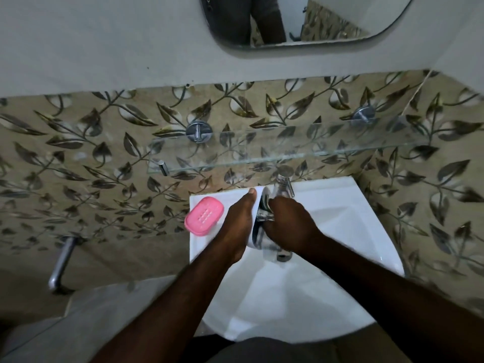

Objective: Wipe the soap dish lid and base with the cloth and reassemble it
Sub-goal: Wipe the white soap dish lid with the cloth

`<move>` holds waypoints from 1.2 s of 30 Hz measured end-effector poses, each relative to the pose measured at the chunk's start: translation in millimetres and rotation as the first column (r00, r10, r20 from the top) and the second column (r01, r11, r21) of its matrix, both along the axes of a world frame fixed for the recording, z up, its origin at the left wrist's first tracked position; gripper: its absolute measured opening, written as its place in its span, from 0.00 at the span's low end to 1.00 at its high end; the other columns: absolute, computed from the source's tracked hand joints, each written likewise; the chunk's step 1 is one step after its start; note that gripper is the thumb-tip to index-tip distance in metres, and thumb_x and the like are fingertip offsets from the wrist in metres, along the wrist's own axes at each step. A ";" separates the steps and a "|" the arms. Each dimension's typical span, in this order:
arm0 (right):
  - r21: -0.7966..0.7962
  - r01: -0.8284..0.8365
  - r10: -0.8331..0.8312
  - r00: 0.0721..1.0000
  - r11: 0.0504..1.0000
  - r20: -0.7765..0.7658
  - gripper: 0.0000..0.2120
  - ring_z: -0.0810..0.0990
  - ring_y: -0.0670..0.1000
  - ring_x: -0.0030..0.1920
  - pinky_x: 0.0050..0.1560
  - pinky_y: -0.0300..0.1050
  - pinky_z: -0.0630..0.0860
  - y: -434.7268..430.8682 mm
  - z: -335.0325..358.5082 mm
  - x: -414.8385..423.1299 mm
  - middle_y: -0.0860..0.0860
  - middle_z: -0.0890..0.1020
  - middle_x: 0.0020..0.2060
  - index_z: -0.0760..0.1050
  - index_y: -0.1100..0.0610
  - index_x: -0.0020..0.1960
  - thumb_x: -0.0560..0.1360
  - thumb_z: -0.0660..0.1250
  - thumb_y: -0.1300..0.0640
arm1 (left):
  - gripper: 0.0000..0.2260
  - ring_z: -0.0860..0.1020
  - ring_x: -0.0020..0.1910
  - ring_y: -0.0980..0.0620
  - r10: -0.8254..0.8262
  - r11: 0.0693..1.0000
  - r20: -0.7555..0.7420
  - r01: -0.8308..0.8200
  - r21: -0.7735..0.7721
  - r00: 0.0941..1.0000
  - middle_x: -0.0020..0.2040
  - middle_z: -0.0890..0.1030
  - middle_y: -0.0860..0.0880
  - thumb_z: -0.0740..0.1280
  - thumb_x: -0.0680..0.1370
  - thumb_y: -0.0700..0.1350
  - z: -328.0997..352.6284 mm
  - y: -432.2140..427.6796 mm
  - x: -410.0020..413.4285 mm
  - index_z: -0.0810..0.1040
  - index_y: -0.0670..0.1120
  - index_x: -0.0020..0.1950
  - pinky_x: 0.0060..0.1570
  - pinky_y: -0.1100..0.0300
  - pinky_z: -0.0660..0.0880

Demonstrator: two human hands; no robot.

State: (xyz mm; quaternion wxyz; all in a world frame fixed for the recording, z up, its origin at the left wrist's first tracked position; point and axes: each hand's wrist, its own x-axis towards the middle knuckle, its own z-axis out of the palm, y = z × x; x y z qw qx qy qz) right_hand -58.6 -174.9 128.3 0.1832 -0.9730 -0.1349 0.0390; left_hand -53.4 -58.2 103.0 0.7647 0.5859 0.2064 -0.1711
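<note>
The pink soap dish base (204, 215) lies on the back left rim of the white sink (366, 231). Over the tap, both hands meet around a white cloth with dark stripes (259, 235). A clear piece, apparently the soap dish lid (275, 193), sticks up between them. My left hand (237, 226) is at the left side of the bundle, one finger stretched up along the cloth's white edge; the rest of its fingers are hidden. My right hand (288, 226) curls over the cloth from the right.
A chrome tap (282, 255) sits under the hands, its lever (288, 186) behind them. A glass shelf (235, 163) juts from the leaf-patterned tiled wall just above the sink. A chrome pipe (61, 265) stands at the left. A mirror (301, 19) hangs above.
</note>
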 end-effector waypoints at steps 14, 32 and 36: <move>0.856 0.294 -0.065 0.953 0.424 -0.296 0.02 0.84 0.54 0.42 0.46 0.53 0.80 14.3 -4.5 -12.7 0.56 0.86 0.41 0.81 0.60 0.46 0.75 0.69 0.62 | 0.20 0.85 0.41 0.52 -0.035 0.982 0.172 0.066 -0.178 0.984 0.41 0.87 0.48 0.56 0.83 0.55 25.1 13.2 -11.0 0.79 0.43 0.61 0.40 0.61 0.81; 0.029 0.133 -0.136 0.964 0.991 0.229 0.20 0.78 0.59 0.51 0.40 0.48 0.73 1.6 -16.8 -1.2 0.54 0.75 0.50 0.74 0.51 0.59 0.67 0.64 0.58 | 0.23 0.82 0.55 0.44 0.037 0.999 0.178 -0.041 0.022 0.983 0.54 0.84 0.44 0.64 0.74 0.62 4.1 2.6 -10.1 0.81 0.47 0.58 0.60 0.43 0.76; 0.412 0.153 -0.067 0.974 0.898 -0.215 0.10 0.83 0.58 0.44 0.51 0.47 0.74 15.2 -15.6 -19.2 0.54 0.82 0.35 0.77 0.52 0.35 0.68 0.58 0.51 | 0.31 0.78 0.62 0.48 0.098 0.987 0.284 -0.131 0.097 0.954 0.62 0.81 0.46 0.62 0.71 0.66 6.7 6.4 -14.3 0.78 0.48 0.65 0.67 0.45 0.71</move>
